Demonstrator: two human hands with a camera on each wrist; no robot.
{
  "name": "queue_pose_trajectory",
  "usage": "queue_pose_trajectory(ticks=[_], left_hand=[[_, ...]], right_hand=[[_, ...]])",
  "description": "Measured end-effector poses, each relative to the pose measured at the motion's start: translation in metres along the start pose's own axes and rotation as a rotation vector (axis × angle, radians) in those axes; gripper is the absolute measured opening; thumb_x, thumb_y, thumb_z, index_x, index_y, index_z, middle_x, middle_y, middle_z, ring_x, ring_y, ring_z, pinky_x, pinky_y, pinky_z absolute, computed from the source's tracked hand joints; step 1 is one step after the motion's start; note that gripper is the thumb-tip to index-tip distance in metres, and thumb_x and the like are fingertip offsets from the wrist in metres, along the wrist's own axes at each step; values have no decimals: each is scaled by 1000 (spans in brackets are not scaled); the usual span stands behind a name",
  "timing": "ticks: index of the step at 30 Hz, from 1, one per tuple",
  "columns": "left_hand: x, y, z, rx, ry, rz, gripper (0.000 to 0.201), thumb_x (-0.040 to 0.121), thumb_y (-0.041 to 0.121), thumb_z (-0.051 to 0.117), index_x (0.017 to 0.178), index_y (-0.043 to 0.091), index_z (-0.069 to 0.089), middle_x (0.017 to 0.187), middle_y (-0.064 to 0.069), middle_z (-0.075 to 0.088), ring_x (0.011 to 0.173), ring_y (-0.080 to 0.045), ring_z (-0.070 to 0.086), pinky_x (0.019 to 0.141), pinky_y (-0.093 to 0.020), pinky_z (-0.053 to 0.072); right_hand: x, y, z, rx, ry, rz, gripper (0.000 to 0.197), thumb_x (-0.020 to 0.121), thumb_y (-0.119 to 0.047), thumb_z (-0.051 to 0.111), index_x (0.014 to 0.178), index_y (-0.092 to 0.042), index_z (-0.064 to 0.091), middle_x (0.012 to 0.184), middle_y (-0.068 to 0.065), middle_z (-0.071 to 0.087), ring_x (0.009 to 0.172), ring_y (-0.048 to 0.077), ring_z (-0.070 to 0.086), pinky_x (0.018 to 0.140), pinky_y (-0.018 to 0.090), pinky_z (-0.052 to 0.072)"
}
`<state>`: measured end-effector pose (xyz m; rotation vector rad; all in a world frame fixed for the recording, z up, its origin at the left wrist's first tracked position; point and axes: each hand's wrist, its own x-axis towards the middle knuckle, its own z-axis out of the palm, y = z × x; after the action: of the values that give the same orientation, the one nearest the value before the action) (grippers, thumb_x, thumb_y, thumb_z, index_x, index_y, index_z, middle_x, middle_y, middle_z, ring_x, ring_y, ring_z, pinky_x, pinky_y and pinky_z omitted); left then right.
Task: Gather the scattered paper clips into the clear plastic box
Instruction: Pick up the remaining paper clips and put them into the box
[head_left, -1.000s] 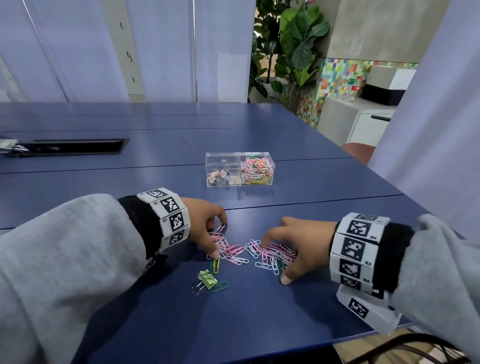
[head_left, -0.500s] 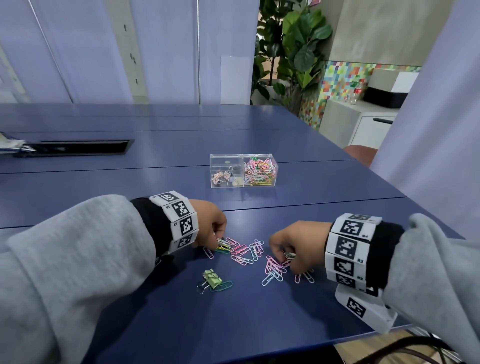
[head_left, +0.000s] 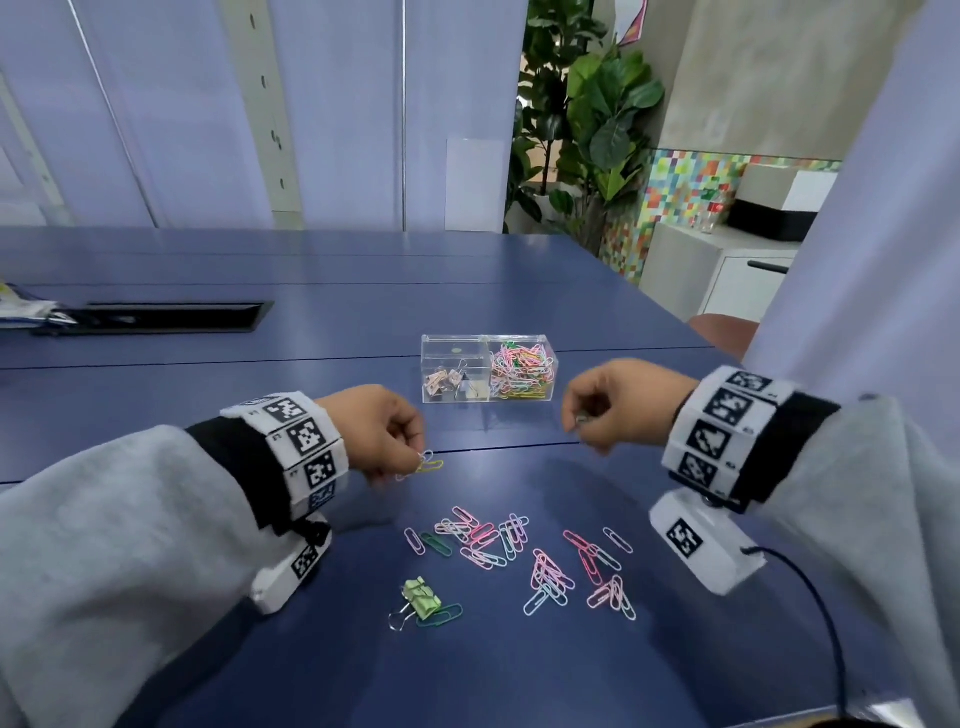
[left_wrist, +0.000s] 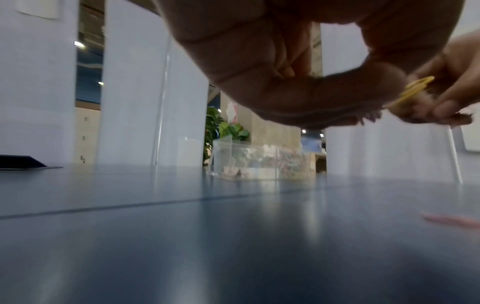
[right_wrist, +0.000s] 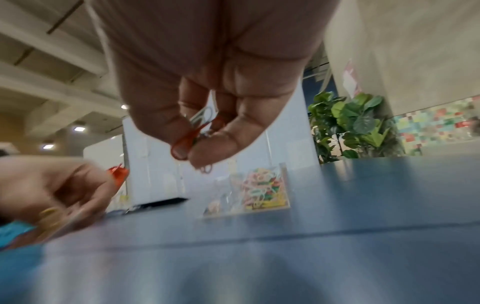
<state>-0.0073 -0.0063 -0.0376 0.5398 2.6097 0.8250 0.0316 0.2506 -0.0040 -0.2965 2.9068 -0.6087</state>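
Both hands hang above the blue counter (head_left: 311, 649), each holding a small catch of clips. The left hand (head_left: 374, 431) has its fingers (left_wrist: 446, 107) curled, pinching a few clips (head_left: 423, 465), one of them yellow, which dangle just over the counter. The right hand (head_left: 618, 405) is raised a little higher, fingers (right_wrist: 221, 142) bunched narrow around its own clips (right_wrist: 197, 125); an orange one and a pale one show in the right wrist view.

The box (head_left: 488, 369) sits beyond and between the hands, well apart from both. It is clear, with two compartments: the right one is heaped with coloured clips, the left one holds a few binder clips.

Nearer the person, loose clips (head_left: 519, 556) lie scattered flat on the counter, mostly pink and pale blue, some overlapping in small clusters. To their left lies a green binder clip (head_left: 421, 597), touching a teal clip.

A dark recessed slot (head_left: 156, 316) sits in the counter far left, and a leafy plant (head_left: 587, 130) stands behind the counter's far edge
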Motion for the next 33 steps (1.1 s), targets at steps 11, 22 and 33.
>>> queue_pose_trajectory(ticks=[11,22,33], left_hand=[[13,1,-47,-326,124,37,24,84,-6,58,65,10,56,41,4,58,35,-6,53,40,-17,48],[103,57,-48,-4,312,76,10,75,14,64,67,19,58,61,-1,66,58,-17,64,70,-28,56],[157,74,-11,433,206,105,23,82,11,56,101,19,67,110,-3,68,107,-24,61,89,-29,49]], right_hand=[[132,1,-27,148,320,82,21,77,1,60,80,-19,66,56,-6,48,56,13,56,63,27,51],[131,26,-4,-292,139,-55,27,94,-25,46,117,-21,60,120,2,62,111,21,56,93,30,41],[109,48,0,-449,-19,-144,42,96,-39,38,135,-25,46,147,-6,41,137,12,36,120,37,7]])
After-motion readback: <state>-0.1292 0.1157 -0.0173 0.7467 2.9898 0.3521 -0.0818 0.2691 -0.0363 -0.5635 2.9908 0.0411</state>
